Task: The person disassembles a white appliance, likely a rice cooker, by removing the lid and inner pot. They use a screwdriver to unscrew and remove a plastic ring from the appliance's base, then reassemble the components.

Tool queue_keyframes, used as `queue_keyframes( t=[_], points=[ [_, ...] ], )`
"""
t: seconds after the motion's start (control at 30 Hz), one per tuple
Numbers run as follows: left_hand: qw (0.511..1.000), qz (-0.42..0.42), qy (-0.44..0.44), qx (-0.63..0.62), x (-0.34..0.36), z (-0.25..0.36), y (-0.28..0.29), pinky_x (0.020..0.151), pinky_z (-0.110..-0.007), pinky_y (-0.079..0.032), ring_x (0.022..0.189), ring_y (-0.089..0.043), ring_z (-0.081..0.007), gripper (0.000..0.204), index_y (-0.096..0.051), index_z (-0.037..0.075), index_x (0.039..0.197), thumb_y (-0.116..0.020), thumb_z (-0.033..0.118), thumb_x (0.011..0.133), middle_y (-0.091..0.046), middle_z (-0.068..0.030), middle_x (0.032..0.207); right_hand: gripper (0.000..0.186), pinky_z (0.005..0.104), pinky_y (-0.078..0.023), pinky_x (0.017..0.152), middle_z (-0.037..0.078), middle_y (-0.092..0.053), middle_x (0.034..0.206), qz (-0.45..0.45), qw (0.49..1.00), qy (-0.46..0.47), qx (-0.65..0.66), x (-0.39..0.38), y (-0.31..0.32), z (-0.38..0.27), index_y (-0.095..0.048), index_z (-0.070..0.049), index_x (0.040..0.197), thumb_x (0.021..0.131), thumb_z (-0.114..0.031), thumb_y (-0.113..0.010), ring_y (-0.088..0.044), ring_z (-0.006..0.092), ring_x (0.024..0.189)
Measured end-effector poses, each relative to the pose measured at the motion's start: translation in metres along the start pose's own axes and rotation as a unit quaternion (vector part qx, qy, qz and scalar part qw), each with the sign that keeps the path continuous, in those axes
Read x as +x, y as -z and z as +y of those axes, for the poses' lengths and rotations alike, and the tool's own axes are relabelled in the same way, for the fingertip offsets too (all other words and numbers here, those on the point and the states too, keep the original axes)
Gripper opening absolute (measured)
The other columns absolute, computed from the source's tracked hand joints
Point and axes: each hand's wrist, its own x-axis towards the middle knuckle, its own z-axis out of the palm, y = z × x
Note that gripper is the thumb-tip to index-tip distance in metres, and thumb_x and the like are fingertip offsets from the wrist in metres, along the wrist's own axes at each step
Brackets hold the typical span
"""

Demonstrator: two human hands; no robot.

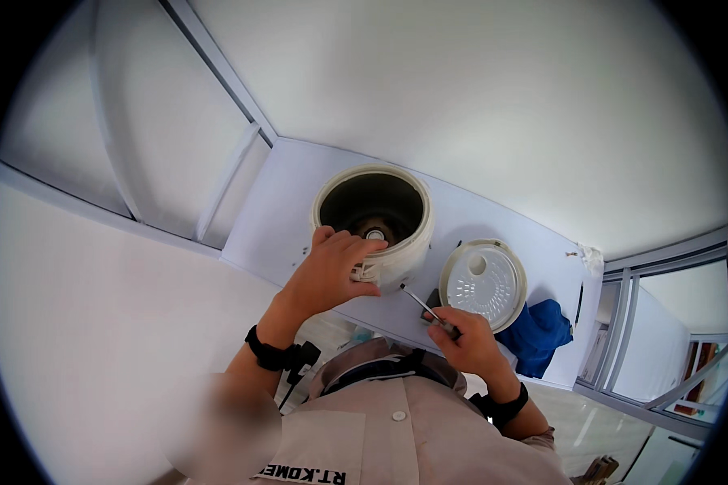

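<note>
While steadying the open cooker body (372, 212) at its rim, left hand (325, 271) curled on it — right hand (465, 339) clenched round a screwdriver (429, 310), tip angled toward the cooker's base.

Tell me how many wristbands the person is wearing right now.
2: a black wristband on the left wrist, below the left hand on the cooker body, and another on the right wrist.
</note>
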Motion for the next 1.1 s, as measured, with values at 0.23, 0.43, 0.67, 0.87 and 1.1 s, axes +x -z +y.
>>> queue_keyframes(
  t=[0.23,0.43,0.67,0.87,1.1],
  points=[
    [0.997,-0.068,0.020,-0.027,0.015,0.010,0.009,0.107,-0.041,-0.033,0.103,-0.062,-0.0254,0.081,-0.063,0.018,0.148,-0.094,0.023,0.074,-0.069,-0.0054,0.109,0.027,0.0432,-0.056,0.066,0.017,-0.077,0.095,0.017,1.000,0.001,-0.025,0.000,0.001,0.005,-0.073,-0.008,0.121,0.096,-0.017,-0.077,-0.074,0.0383,0.075],
    [0.997,-0.057,-0.006,-0.057,0.020,0.016,0.006,0.107,-0.041,-0.033,0.103,-0.061,-0.0249,0.079,-0.061,0.018,0.150,-0.092,0.018,0.077,-0.066,-0.0044,0.107,0.045,0.0436,-0.057,0.069,0.016,-0.076,0.098,0.015,0.999,-0.010,-0.033,0.003,0.006,-0.007,-0.065,-0.014,0.142,0.098,-0.016,-0.074,-0.073,0.0371,0.077],
    [0.997,-0.065,-0.023,-0.043,0.033,0.013,0.012,0.105,-0.040,-0.036,0.101,-0.061,-0.0230,0.070,-0.068,0.017,0.143,-0.093,0.019,0.078,-0.065,-0.0030,0.102,0.063,0.0439,-0.056,0.070,0.016,-0.074,0.102,0.010,0.999,0.024,-0.037,0.004,0.006,-0.007,-0.053,-0.024,0.162,0.102,-0.013,-0.070,-0.071,0.0368,0.076],
    [0.997,-0.055,-0.038,-0.044,0.038,0.007,0.013,0.105,-0.038,-0.040,0.102,-0.061,-0.0244,0.071,-0.071,0.018,0.145,-0.094,0.021,0.078,-0.069,-0.0038,0.108,0.063,0.0446,-0.057,0.071,0.017,-0.073,0.102,0.005,0.999,0.021,-0.044,0.006,0.006,-0.007,-0.052,-0.023,0.163,0.103,-0.013,-0.069,-0.071,0.0381,0.079],
    [0.994,-0.101,0.012,-0.049,0.045,0.009,0.016,0.091,-0.036,-0.060,0.119,-0.055,-0.0281,0.076,-0.067,0.022,0.152,-0.094,0.018,0.081,-0.068,-0.0072,0.122,0.063,0.0427,-0.058,0.073,0.017,-0.073,0.109,0.067,0.996,0.021,0.053,0.019,0.004,-0.006,-0.057,-0.009,0.154,0.095,-0.010,-0.077,-0.072,0.0404,0.086]
  ],
)
